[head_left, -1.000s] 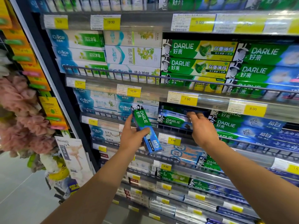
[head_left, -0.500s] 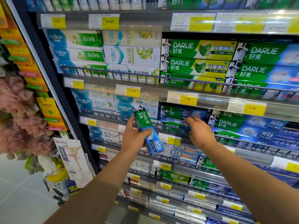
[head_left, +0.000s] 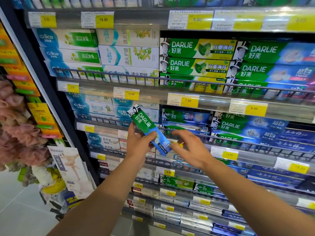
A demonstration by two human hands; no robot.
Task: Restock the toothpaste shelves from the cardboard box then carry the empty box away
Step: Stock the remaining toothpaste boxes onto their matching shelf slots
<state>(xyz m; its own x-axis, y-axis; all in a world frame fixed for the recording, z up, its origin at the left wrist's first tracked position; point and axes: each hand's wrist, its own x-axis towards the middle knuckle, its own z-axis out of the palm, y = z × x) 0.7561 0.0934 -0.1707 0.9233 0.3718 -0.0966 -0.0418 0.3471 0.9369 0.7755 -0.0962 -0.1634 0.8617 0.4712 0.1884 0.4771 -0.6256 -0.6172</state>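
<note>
My left hand [head_left: 139,144] grips a green-and-blue Darlie toothpaste box [head_left: 147,126], held tilted in front of the middle shelf, top end up and left. My right hand [head_left: 189,149] hovers just right of the box's lower end, fingers loosely curled, holding nothing. Behind the hands, the shelf [head_left: 238,142] holds matching green-and-blue Darlie boxes [head_left: 238,126] lying flat in stacks. The cardboard box is out of view.
Stacked shelves with wire front rails and yellow price tags [head_left: 189,101] fill the view. Crice boxes [head_left: 68,40] sit at upper left, green-and-yellow Darlie boxes [head_left: 196,48] above. Pink bath sponges [head_left: 15,116] and hanging packs line the left side; grey floor at lower left.
My right hand has left the Darlie stack on the shelf and come down and left toward the box in my left hand. The left hand tilted the box slightly.
</note>
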